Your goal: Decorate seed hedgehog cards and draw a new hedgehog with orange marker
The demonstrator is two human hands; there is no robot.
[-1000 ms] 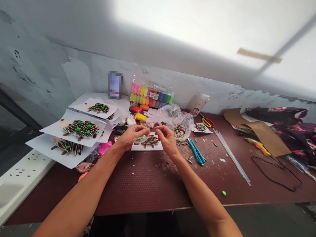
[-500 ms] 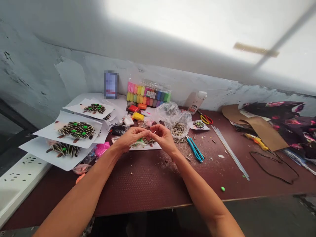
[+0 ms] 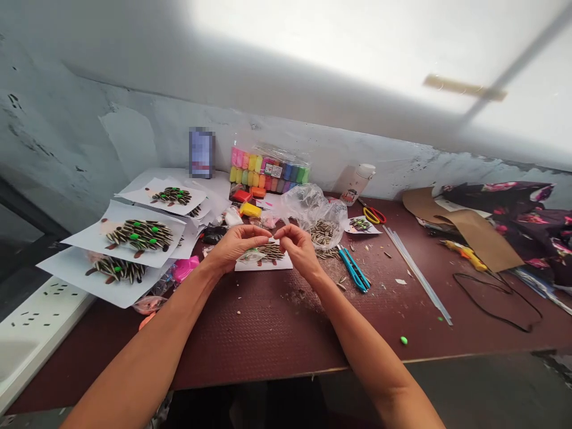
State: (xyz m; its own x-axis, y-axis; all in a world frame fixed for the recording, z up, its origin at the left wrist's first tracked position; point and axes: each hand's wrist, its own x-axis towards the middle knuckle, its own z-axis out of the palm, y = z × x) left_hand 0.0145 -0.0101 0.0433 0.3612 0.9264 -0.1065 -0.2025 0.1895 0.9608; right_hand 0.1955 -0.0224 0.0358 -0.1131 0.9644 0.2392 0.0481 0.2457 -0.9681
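Way through: a hand can travel along the near strip of the maroon work board [image 3: 250, 333], in front of the left hand [image 3: 235, 247] and the right hand [image 3: 298, 250].
Under the hands: a paper card with striped seeds [image 3: 263, 262].
Left obstacle: overlapping paper sheets with seed pictures [image 3: 125, 235], just beside the left hand.
Far obstacles: a plastic bag of sunflower seeds [image 3: 318, 223] beyond the right hand; a pack of coloured clay [image 3: 268, 170] against the wall [image 3: 134, 143].
Right obstacles: a blue utility knife [image 3: 353, 269], then long clear rods [image 3: 415, 274] lying slantwise.
Near right: a small green clay ball [image 3: 403, 340].
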